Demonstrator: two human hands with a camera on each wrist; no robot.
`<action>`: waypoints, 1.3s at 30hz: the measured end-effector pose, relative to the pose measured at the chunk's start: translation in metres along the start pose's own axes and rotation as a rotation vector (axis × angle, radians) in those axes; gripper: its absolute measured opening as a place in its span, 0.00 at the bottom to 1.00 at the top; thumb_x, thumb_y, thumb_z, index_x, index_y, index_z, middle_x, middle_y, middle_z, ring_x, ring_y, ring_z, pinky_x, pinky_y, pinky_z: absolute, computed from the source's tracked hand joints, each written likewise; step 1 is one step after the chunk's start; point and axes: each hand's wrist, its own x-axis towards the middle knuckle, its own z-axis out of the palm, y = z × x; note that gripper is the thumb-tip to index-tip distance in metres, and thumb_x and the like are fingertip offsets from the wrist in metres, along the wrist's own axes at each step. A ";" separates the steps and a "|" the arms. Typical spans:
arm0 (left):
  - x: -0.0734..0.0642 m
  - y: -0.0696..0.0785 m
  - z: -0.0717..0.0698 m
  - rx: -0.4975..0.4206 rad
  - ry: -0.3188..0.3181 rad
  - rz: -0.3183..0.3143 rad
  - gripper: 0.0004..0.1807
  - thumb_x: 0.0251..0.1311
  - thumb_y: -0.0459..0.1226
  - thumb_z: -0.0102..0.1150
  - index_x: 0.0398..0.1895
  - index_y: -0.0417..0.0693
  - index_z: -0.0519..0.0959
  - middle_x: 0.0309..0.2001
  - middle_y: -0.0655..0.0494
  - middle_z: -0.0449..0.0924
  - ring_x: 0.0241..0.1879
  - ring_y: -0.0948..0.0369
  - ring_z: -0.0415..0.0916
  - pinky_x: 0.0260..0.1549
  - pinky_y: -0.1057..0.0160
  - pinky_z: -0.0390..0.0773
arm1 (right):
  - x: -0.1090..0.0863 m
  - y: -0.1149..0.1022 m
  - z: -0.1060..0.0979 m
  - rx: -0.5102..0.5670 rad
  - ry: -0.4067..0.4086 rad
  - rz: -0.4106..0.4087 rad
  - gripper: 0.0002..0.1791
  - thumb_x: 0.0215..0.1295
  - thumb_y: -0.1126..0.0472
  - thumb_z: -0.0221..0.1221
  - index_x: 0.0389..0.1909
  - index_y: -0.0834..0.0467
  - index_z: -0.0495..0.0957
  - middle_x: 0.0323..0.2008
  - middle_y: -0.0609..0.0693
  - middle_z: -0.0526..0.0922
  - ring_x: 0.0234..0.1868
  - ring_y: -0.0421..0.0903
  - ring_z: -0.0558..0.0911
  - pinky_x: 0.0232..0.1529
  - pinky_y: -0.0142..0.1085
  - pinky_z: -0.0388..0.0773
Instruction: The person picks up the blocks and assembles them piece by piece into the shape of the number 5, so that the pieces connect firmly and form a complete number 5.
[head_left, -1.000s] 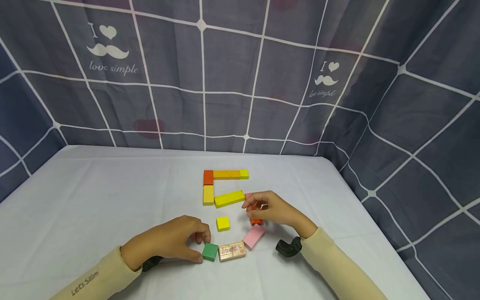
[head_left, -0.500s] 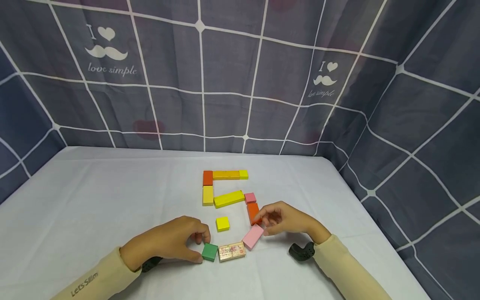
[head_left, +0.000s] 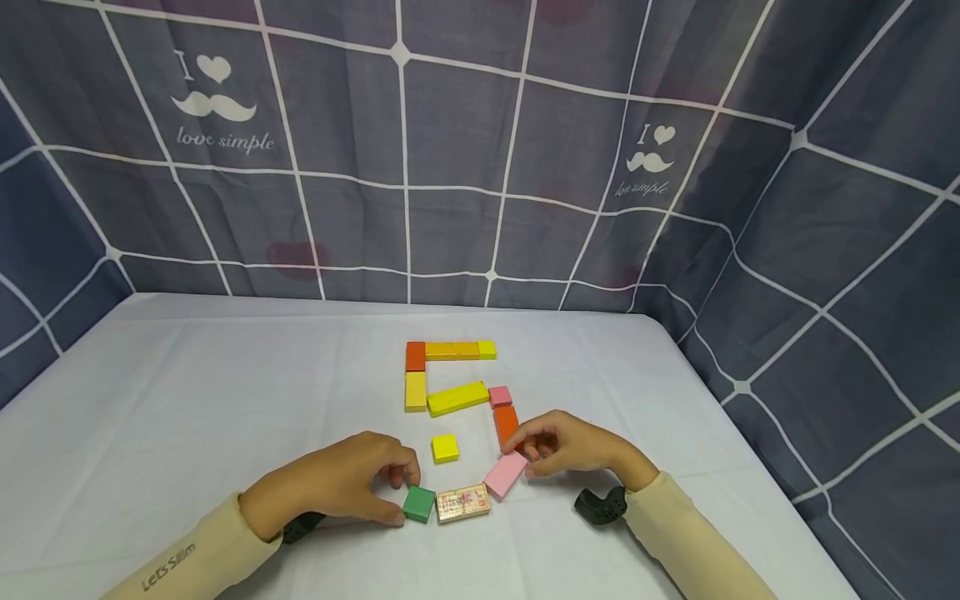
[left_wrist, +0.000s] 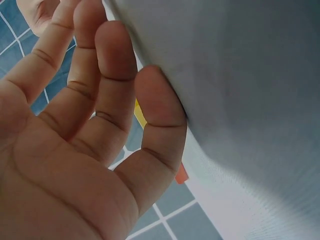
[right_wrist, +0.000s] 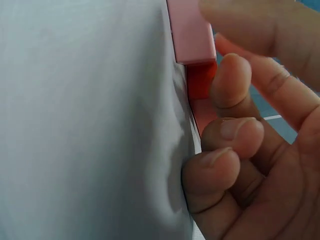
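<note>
My left hand (head_left: 348, 479) rests at the left end of the block row. Its thumb and index fingertips are right at the edges of a green square block (head_left: 419, 504); in the left wrist view the other fingers (left_wrist: 115, 50) are loosely extended. The right hand (head_left: 573, 446) has thumb and index at a corner of a pink rectangular block (head_left: 506, 475), pinching it, with the other fingers (right_wrist: 215, 170) curled beside it. An orange block (head_left: 506, 427) lies just beyond. Between green and pink lies a block with a printed top (head_left: 462, 504).
A yellow square block (head_left: 445, 448) lies alone inside the curve. Farther off, a smaller pink block (head_left: 500, 397), a long yellow block (head_left: 457, 398), a pale yellow block (head_left: 416, 392), a red-orange block (head_left: 416, 357) and an amber bar (head_left: 452, 351) continue the line on the white cloth (head_left: 247, 375).
The right hand has come back toward me from over the orange block to the pink block, uncovering the orange and small pink blocks. The left hand has stayed beside the green block.
</note>
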 end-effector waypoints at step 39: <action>0.001 0.004 0.001 0.037 -0.006 -0.019 0.17 0.54 0.45 0.85 0.40 0.62 0.83 0.35 0.71 0.76 0.38 0.69 0.72 0.41 0.64 0.74 | 0.001 -0.003 -0.001 -0.050 -0.006 0.039 0.14 0.71 0.71 0.67 0.56 0.67 0.85 0.31 0.42 0.74 0.33 0.36 0.71 0.35 0.27 0.65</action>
